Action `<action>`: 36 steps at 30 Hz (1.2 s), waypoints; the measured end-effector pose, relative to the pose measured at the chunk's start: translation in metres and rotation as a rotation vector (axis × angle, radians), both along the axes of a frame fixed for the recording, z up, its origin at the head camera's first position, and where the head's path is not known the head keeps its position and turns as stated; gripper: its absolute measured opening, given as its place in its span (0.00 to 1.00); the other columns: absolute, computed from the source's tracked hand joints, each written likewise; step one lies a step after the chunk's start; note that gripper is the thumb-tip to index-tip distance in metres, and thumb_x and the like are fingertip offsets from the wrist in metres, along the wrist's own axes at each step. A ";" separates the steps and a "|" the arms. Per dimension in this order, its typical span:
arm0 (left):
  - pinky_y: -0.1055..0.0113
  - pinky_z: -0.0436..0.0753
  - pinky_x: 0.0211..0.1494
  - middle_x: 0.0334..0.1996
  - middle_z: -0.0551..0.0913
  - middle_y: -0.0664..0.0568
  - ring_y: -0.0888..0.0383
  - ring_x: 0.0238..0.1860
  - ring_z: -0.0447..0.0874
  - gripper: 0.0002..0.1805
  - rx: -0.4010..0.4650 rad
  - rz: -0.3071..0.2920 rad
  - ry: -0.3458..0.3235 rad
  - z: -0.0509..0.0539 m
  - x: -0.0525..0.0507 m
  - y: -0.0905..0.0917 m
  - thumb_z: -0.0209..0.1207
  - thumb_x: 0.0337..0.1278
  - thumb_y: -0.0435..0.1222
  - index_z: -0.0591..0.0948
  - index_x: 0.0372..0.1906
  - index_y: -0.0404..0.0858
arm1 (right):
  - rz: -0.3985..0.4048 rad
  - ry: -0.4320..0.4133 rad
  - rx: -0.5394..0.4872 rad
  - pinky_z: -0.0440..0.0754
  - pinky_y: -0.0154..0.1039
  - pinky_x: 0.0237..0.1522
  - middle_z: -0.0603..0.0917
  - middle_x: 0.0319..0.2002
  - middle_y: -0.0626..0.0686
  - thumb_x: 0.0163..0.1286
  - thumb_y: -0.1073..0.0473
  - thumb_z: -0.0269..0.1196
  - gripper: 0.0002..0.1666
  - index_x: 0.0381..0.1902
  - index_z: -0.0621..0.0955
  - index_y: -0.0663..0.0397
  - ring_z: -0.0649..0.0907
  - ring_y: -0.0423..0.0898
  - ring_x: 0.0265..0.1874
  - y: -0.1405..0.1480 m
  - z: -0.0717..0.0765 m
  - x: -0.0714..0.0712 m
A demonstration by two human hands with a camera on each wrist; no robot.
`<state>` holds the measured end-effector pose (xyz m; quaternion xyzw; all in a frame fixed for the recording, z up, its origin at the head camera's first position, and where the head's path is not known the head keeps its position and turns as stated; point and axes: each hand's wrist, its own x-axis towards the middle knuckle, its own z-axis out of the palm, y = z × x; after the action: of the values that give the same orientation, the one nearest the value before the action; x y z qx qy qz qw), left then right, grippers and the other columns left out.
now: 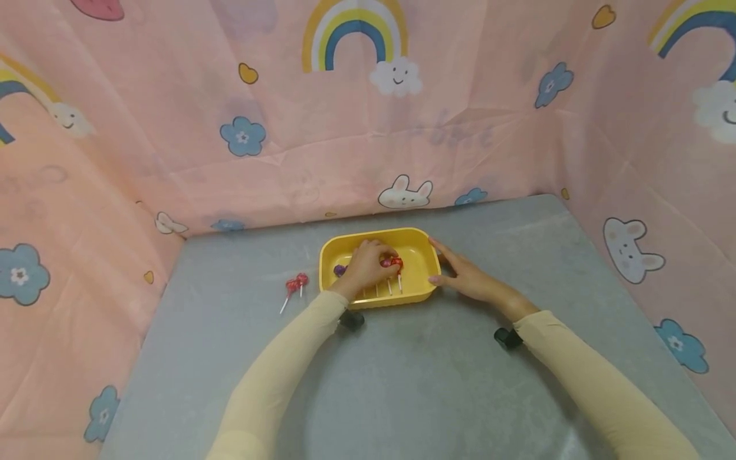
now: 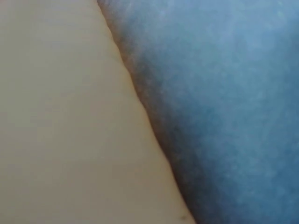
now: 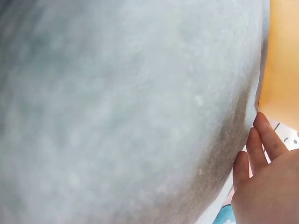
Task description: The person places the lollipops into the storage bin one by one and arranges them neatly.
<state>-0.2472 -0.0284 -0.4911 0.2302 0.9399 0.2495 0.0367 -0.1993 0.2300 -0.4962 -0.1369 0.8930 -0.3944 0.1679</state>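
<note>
In the head view a yellow tray [image 1: 422, 252] stands on the grey table with several lollipops inside. My left hand [image 1: 368, 265] reaches into it, and its curled fingers and thumb pinch a red lollipop [image 1: 398, 262] at the head. A purple lollipop [image 1: 340, 271] shows left of that hand; other lollipops are partly hidden beneath it. At the tray's right end, my right hand [image 1: 468, 279] touches the rim with thumb and forefinger spread. Its fairly straight fingers [image 3: 256, 151] lie by the tray's wall in the right wrist view. The left wrist view shows only sleeve and table.
Two red lollipops [image 1: 292, 285] lie on the grey table [image 1: 402, 383] just left of the tray. Pink patterned cloth [image 1: 322, 140] hangs behind the table and along both sides. A dark wrist device [image 1: 508, 338] sits at each cuff.
</note>
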 end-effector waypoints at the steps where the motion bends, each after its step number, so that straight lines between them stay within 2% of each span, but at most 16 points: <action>1: 0.59 0.71 0.56 0.47 0.84 0.54 0.54 0.49 0.73 0.17 0.005 -0.001 0.002 0.000 0.000 0.000 0.66 0.57 0.50 0.87 0.48 0.47 | -0.002 -0.001 0.002 0.49 0.74 0.72 0.62 0.76 0.59 0.68 0.36 0.62 0.54 0.76 0.39 0.15 0.55 0.62 0.77 0.000 0.000 0.000; 5: 0.60 0.71 0.54 0.46 0.85 0.54 0.55 0.48 0.73 0.16 0.028 -0.007 0.017 0.000 -0.001 -0.001 0.66 0.57 0.49 0.87 0.48 0.46 | -0.003 0.002 0.007 0.49 0.74 0.72 0.63 0.75 0.58 0.68 0.36 0.62 0.54 0.76 0.39 0.15 0.55 0.62 0.77 0.000 0.000 0.000; 10: 0.60 0.73 0.56 0.45 0.85 0.53 0.54 0.49 0.74 0.16 0.121 -0.012 -0.005 0.006 -0.001 -0.003 0.66 0.58 0.48 0.87 0.47 0.44 | -0.005 -0.018 0.002 0.49 0.75 0.72 0.64 0.75 0.58 0.67 0.35 0.62 0.54 0.76 0.39 0.13 0.55 0.62 0.77 0.001 0.001 0.000; 15: 0.59 0.74 0.65 0.47 0.87 0.50 0.53 0.54 0.78 0.15 0.189 -0.046 -0.030 0.018 0.002 -0.009 0.66 0.59 0.44 0.87 0.48 0.42 | -0.010 -0.026 0.014 0.49 0.75 0.71 0.63 0.76 0.57 0.66 0.33 0.62 0.54 0.76 0.39 0.13 0.54 0.62 0.77 0.001 0.000 0.000; 18: 0.57 0.74 0.67 0.48 0.87 0.49 0.52 0.55 0.80 0.15 0.224 -0.047 -0.044 0.031 0.007 -0.016 0.65 0.60 0.41 0.86 0.50 0.39 | -0.009 -0.020 0.015 0.49 0.75 0.71 0.62 0.76 0.56 0.66 0.33 0.62 0.54 0.76 0.39 0.13 0.55 0.62 0.77 0.001 0.000 0.000; 22: 0.53 0.73 0.69 0.51 0.86 0.47 0.49 0.57 0.79 0.16 0.277 -0.015 -0.053 0.047 0.014 -0.031 0.64 0.61 0.40 0.85 0.52 0.38 | -0.009 -0.016 0.008 0.49 0.75 0.72 0.63 0.76 0.57 0.66 0.34 0.62 0.54 0.76 0.39 0.14 0.55 0.62 0.77 0.001 0.002 0.000; 26: 0.51 0.74 0.69 0.51 0.86 0.47 0.49 0.58 0.79 0.15 0.314 0.012 -0.013 0.055 0.016 -0.052 0.63 0.62 0.39 0.85 0.51 0.38 | -0.011 -0.010 0.000 0.50 0.74 0.72 0.63 0.76 0.58 0.66 0.35 0.63 0.54 0.77 0.40 0.15 0.56 0.62 0.77 0.001 0.002 0.001; 28: 0.50 0.74 0.68 0.51 0.86 0.46 0.49 0.58 0.78 0.15 0.338 0.031 -0.014 0.060 0.020 -0.063 0.63 0.63 0.38 0.84 0.52 0.37 | -0.013 -0.009 0.002 0.51 0.74 0.72 0.62 0.76 0.58 0.66 0.35 0.63 0.54 0.76 0.40 0.14 0.56 0.62 0.76 0.001 0.002 0.001; 33: 0.48 0.73 0.68 0.52 0.84 0.45 0.47 0.58 0.77 0.15 0.383 0.105 -0.023 0.069 0.030 -0.092 0.62 0.64 0.37 0.83 0.53 0.37 | -0.019 -0.014 0.012 0.51 0.75 0.71 0.62 0.75 0.58 0.65 0.33 0.62 0.54 0.76 0.39 0.12 0.57 0.62 0.76 0.001 0.001 0.001; 36: 0.49 0.74 0.67 0.53 0.84 0.45 0.48 0.58 0.78 0.14 0.392 0.150 -0.008 0.069 0.033 -0.109 0.62 0.64 0.38 0.83 0.52 0.39 | -0.018 -0.014 0.005 0.51 0.75 0.71 0.62 0.76 0.58 0.66 0.33 0.62 0.54 0.76 0.40 0.12 0.56 0.62 0.76 0.001 0.000 0.001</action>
<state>-0.2139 -0.1377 -0.4224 0.1615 0.8878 0.4304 -0.0236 -0.1987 0.2312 -0.4959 -0.1259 0.8940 -0.3945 0.1709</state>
